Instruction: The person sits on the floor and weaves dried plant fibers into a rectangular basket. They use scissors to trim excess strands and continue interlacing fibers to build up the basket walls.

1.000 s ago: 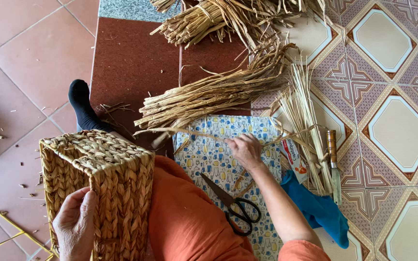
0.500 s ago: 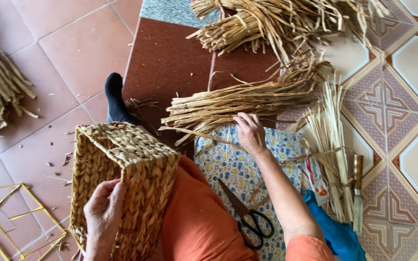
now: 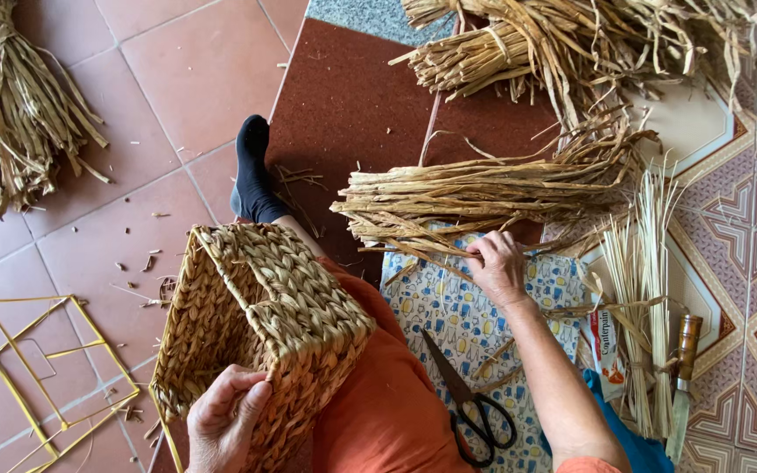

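— What does the left hand (image 3: 221,419) have?

— It is closed on the rim of the woven basket (image 3: 260,328), fingers curled over the edge. The basket lies tipped on its side across the person's lap, against the orange trouser leg (image 3: 387,403), its open mouth turned to the person's left.

— And the right hand (image 3: 497,263)?

— It reaches forward, fingers bent down onto the near strands of a bundle of dried rush (image 3: 484,197). The fingers look pinched on a strand or two, though how firm the hold is cannot be told. The bundle lies crosswise on the floor, its near edge over a patterned cloth (image 3: 449,307).

— What lies close by?

— Black-handled scissors (image 3: 466,403) on that cloth, just beside the right forearm. Further right, a sheaf of thin pale straws (image 3: 646,289) and a wooden-handled tool (image 3: 683,372) on the tiles. A yellow wire frame (image 3: 37,368) lies on the floor to the left, well apart from the basket.
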`<state>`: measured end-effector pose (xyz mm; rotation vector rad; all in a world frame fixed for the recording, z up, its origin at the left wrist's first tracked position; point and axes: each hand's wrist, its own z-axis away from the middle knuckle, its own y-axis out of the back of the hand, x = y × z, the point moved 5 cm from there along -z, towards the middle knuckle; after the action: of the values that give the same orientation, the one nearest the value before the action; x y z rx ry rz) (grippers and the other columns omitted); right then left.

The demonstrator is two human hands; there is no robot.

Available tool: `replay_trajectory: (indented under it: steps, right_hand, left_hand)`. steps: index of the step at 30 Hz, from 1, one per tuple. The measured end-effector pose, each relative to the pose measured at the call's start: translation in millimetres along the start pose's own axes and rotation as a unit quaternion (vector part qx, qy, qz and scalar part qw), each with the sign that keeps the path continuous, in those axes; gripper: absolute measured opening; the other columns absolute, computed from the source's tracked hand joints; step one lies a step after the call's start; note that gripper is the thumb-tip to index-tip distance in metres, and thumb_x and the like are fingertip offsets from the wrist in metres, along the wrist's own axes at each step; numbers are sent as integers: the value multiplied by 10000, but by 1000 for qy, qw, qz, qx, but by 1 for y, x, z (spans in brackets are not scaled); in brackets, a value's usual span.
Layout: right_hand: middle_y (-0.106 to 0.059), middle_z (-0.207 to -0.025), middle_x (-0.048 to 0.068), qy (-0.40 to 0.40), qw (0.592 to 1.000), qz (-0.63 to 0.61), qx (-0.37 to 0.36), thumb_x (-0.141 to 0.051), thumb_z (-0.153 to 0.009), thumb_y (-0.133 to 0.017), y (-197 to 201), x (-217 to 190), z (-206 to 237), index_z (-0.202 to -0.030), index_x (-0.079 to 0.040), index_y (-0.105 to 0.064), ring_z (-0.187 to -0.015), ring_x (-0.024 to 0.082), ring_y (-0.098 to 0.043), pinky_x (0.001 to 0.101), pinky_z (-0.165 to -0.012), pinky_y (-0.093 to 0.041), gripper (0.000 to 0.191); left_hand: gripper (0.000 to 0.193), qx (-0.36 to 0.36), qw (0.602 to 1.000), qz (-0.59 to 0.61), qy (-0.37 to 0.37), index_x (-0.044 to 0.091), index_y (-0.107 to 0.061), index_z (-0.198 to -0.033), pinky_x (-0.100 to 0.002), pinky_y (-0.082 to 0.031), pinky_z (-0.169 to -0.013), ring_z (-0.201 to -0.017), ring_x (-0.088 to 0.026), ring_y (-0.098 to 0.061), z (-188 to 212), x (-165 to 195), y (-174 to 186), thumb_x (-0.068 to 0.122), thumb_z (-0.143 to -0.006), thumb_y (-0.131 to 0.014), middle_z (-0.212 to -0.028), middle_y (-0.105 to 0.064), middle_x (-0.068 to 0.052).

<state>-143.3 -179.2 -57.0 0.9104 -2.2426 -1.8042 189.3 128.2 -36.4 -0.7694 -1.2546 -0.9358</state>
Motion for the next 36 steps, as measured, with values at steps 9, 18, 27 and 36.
replay_trajectory:
  steps: [9,18,27,36]
  right_hand:
    - [-717,-998,12,24,999,10,-20,-346,-865,-821,8,-15,-11,-1035,-189,-749,-939,197,-591,403,-844,-462,243]
    - [-530,-1490,180,91,993,73,10,-155,-778,-792,0,-43,-77,-1251,-152,-713,-1343,433,-476,585,-1070,-398,480]
    - [-689,-1211,24,124,991,47,3,-100,-879,-753,-4,-39,-32,-863,-204,-753,-1193,289,-588,467,-1047,-461,105]
    - [-702,-1185,61,49,998,-25,-33,-159,-932,-724,4,-29,-42,-1068,-115,-749,-1104,249,-597,485,-1017,-467,146]
  left_hand:
    - [97,3,999,-3,34,-40,-726,-1002,-220,-493,-733,-804,-99,-614,-7,-4,-5,12,-938,-676,-864,-662,-57]
    - [98,12,999,-36,11,-35,-731,-984,-210,-474,-731,-797,-100,-604,-10,1,-6,19,-907,-706,-847,-637,-47]
    - [111,12,998,-59,-14,-29,-744,-984,-221,-499,-743,-804,-119,-643,-11,3,-7,15,-884,-724,-846,-672,-58]
    - [124,21,998,-62,-9,-24,-753,-984,-231,-511,-744,-808,-126,-656,-9,0,-6,29,-874,-734,-845,-693,-68]
